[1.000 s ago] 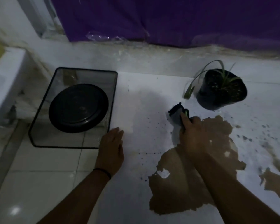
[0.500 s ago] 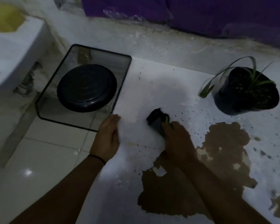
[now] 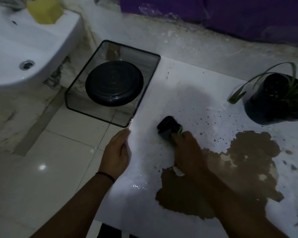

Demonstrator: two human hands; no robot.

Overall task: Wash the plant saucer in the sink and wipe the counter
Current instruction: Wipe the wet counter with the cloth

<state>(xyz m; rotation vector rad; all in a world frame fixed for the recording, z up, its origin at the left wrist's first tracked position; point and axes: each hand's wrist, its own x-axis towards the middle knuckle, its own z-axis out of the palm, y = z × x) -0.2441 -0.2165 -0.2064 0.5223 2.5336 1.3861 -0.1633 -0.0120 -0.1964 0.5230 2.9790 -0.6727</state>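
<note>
Cloth point(image 3: 169, 128) in right hand point(image 3: 187, 148) — counter point(image 3: 179, 79) edge near

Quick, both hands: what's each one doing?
Left hand: open, fingers resting on the counter edge.
Right hand: grip closed on the dark cloth.

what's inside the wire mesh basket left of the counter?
The wire mesh basket holds one round black plant saucer, lying upside down and filling most of it. Floor and wall show through the mesh. Whatever lies under the saucer is covered.
</note>
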